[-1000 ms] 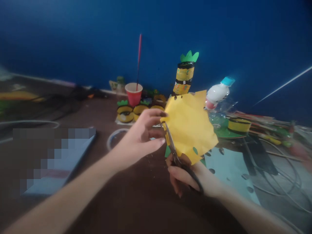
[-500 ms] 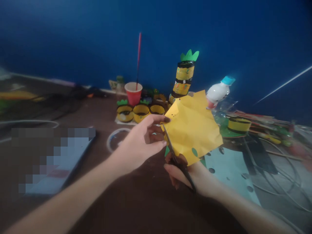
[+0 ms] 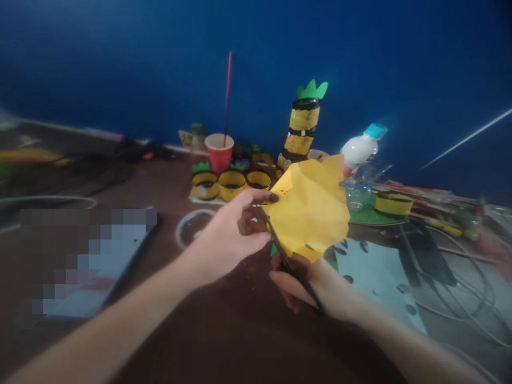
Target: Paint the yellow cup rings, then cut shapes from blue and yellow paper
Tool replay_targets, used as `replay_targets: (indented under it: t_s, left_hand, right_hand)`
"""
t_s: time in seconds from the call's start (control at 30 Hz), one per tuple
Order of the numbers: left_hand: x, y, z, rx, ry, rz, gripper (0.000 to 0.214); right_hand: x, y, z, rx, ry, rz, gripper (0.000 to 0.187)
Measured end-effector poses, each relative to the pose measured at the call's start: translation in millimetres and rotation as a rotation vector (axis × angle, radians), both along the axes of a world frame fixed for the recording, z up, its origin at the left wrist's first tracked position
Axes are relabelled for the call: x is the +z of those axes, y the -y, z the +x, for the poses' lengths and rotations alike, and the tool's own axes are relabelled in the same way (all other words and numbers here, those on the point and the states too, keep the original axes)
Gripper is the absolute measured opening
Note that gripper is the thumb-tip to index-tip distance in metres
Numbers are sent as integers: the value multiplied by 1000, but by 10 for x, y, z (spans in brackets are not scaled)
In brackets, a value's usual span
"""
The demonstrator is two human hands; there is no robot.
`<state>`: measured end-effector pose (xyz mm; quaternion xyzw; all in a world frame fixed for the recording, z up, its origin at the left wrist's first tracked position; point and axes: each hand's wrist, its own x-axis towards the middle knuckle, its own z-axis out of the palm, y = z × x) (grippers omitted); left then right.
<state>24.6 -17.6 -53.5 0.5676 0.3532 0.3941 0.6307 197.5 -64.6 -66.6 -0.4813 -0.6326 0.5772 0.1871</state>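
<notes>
A creased sheet of yellow paper (image 3: 312,208) with a few dark specks is pinched at its left edge by my left hand (image 3: 236,229). My right hand (image 3: 304,288) grips a pair of dark scissors (image 3: 286,258) from below. The blades point up and left along the paper's lower left edge, close to my left fingertips. Part of the handles is hidden in my right hand. Bits of green paper (image 3: 332,256) show beneath the sheet. Pale blue paper (image 3: 378,280) with dark oval spots lies on the table by my right forearm.
Yellow and black rings (image 3: 232,184) stand behind my left hand, near a red cup (image 3: 220,153) holding a thin stick. A pineapple-like tower (image 3: 304,125) and a white bottle (image 3: 362,149) are further back. Cables (image 3: 472,298) lie at right; a tape roll (image 3: 194,229) lies left of my hand.
The yellow sheet's right side has bent inward, so it looks narrower and slightly lower. The scissor blades have shifted a little up and left. My left hand stays nearly in place.
</notes>
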Motion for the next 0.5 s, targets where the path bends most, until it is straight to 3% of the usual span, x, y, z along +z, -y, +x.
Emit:
replay_targets:
  t_s: [0.3, 0.5]
  left_hand:
    - [-27, -13, 10, -10, 74, -54, 44]
    - [-22, -136, -2, 2, 200, -78, 48]
  right_hand:
    - [1, -18, -2, -34, -6, -85, 19]
    - [96, 27, 35, -32, -181, -133, 24]
